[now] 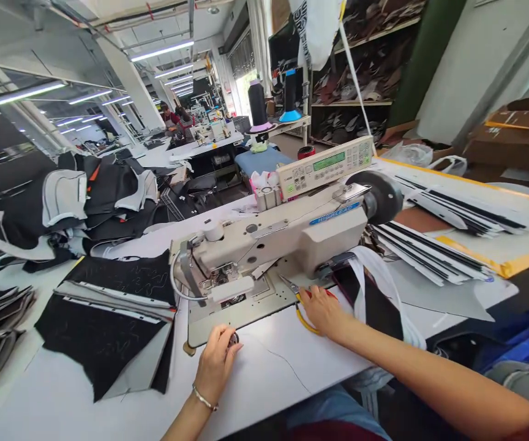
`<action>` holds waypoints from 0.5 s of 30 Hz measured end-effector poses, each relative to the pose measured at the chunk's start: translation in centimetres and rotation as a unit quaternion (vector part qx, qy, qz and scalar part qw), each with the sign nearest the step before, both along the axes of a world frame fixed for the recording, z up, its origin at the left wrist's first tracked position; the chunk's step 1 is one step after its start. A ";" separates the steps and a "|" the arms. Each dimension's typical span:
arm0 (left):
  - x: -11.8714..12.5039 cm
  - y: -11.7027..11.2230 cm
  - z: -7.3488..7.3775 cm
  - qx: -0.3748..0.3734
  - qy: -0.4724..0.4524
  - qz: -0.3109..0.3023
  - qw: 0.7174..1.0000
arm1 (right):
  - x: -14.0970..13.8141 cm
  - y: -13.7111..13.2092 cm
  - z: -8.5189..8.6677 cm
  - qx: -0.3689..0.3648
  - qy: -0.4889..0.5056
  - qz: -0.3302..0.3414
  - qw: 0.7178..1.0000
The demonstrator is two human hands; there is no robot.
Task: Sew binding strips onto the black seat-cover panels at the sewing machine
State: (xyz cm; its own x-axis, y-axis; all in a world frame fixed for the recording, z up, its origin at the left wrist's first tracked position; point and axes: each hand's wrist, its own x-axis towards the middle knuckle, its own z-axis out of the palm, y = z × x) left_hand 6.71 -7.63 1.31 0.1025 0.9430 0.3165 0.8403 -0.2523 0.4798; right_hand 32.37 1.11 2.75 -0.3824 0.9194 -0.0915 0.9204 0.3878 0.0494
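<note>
My left hand [218,355], with a bracelet at the wrist, is closed around a small dark bobbin [234,340] at the front edge of the sewing machine's bed. A loose dark thread [287,361] trails across the white tabletop to its right. My right hand [325,309] grips scissors with yellow and red handles [308,321]; their blades [289,283] lie over the machine bed [273,300], pointing up and left. Between and beyond both hands stands the beige sewing machine [287,239], its needle area partly hidden by a white guard.
Black and grey cut pieces [112,318] lie left of the machine. Stacked strips [434,251] and a white ribbon [363,282] are at the right. A control panel [326,164] tops the machine; thread cones [258,105] stand behind. People work far back.
</note>
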 end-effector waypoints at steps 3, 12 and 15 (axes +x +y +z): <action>-0.9 -0.7 -0.7 0.055 -0.029 0.029 0.998 | -2.7 -0.5 0.4 0.017 0.075 0.054 0.996; -1.4 -0.2 -1.4 0.023 -0.280 0.116 0.953 | -13.9 -3.7 -1.9 -0.528 0.676 -0.091 0.506; -1.5 0.1 -1.6 -0.035 -0.476 0.169 0.862 | -14.5 -4.4 -2.2 -0.538 0.668 -0.128 0.497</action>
